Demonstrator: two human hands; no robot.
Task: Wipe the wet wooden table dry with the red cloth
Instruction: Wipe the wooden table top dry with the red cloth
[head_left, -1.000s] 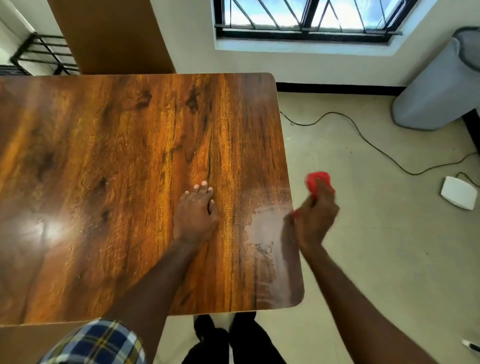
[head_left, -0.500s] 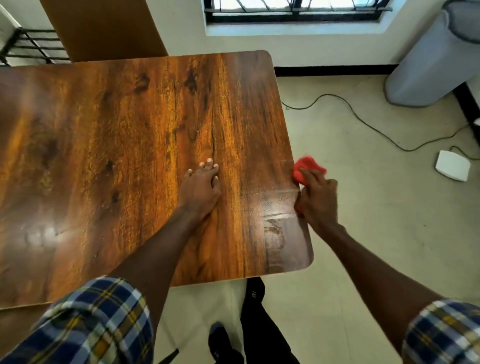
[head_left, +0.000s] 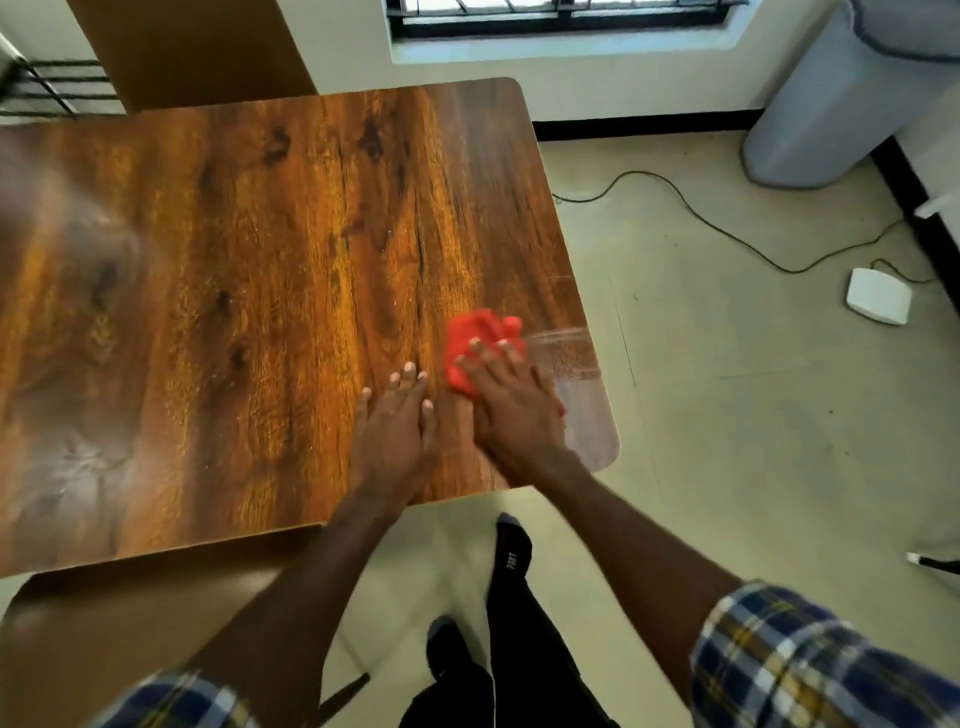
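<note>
Two hands on a wet wooden table, one pressing a red cloth.

The table (head_left: 234, 291) fills the left of the view, with a wet sheen near its right front corner. The left hand (head_left: 397, 431) rests flat, fingers straight. Just beside it, the right hand (head_left: 511, 410) presses the cloth (head_left: 480, 332) down with flat fingers.

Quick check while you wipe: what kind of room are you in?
Probably a plain room in a home or small office: wooden table, barred window, and a cable trailing over the tiled floor.
</note>
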